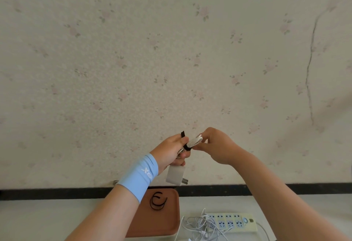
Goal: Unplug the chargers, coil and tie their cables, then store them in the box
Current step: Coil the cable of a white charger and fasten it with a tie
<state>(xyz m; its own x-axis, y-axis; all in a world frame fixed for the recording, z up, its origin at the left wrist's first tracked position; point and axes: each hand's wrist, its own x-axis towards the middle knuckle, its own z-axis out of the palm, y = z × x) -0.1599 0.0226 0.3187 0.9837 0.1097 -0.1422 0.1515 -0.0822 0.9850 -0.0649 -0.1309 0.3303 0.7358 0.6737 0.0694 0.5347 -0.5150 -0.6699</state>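
**Flowered wallpaper backs a cable being tied**

Above the brown tray (167,225), where spare black ties (157,201) lie, the left hand (172,150) curls round one end of a coiled white cable (193,141). A black strap (185,146) loops about the coil. The charger block (175,177) hangs above the tray's far edge. Up and right of the tray, the right hand (215,145) pinches the coil's other end. Right of the tray, loose white cables (202,225) tangle beside a power strip (232,222).

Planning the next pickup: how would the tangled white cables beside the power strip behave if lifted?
Probably floppy: the tangled white cables lie in thin, loose loops. Likely to snag together, since strands cross each other.
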